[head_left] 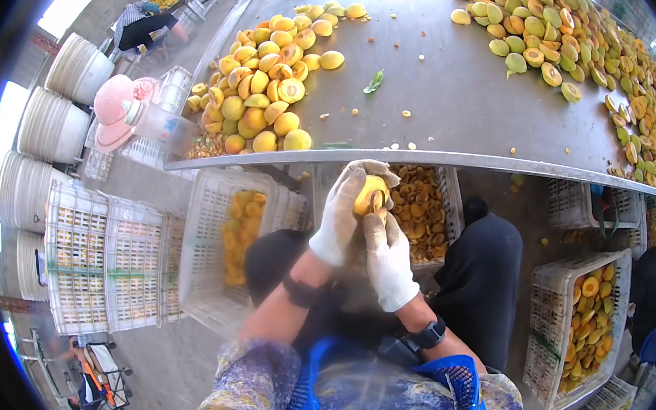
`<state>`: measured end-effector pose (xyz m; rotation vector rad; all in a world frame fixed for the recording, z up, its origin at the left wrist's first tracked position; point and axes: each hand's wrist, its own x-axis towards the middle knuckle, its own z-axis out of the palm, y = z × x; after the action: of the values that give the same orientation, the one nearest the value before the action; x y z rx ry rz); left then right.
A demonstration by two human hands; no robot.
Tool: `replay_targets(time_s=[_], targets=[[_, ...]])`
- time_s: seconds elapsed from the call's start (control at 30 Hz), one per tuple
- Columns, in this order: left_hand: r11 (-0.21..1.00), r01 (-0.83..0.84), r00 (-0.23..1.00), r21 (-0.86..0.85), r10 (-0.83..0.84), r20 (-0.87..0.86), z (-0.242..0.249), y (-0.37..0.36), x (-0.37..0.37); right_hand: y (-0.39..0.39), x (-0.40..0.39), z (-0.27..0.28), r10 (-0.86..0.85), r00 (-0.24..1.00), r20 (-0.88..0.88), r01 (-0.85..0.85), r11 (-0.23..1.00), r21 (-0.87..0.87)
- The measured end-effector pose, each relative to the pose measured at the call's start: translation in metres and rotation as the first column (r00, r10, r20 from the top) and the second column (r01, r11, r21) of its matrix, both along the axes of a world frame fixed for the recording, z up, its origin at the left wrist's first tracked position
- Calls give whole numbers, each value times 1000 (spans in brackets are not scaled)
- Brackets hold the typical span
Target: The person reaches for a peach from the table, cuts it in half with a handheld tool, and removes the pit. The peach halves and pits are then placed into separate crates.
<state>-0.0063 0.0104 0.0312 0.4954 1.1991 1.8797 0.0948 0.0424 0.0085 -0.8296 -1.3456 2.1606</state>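
L hand [342, 218] grip clenched round yellow peach [371, 194] (split showing); R hand [388, 258] grip state unclear.

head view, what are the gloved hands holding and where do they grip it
A yellow peach, cupped around its sides by the left hand; the right hand works at its underside.

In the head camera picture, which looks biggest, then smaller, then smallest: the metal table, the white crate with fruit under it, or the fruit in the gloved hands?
1. Metal table: biggest by far.
2. White crate: middle.
3. Fruit, held by the left hand and right hand: smallest, even though it is nearest the camera.
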Motion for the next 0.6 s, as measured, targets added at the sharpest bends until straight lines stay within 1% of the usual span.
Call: replay_targets(time_s=[0.07,0.17,0.2,0.3,0.33,0.43,0.53,0.6], targets=[[999,19,995,44,-24,101,8,1,2,0,3,-4,-18,999,32,14,991,136],[978,107,987,179,-126,99,21,-2,0,-1,10,-9,46,998,43,-52,987,152],[977,132,985,167,-148,91,27,-4,-2,1,13,1,50,999,-3,-49,987,156],[967,183,983,178,-180,-32,29,-8,-5,1,16,5,37,996,-79,-31,997,72],[967,186,983,174,-183,-32,30,-9,-7,1,17,7,47,998,-51,-44,997,64],[966,198,980,163,-196,-27,30,-13,-11,3,18,3,55,997,-57,-47,990,133],[968,201,980,149,-201,-14,19,-5,-11,5,8,-27,-49,995,-82,63,981,184],[974,217,971,60,-209,-117,19,0,-7,7,5,-31,-127,986,-107,138,985,102]])
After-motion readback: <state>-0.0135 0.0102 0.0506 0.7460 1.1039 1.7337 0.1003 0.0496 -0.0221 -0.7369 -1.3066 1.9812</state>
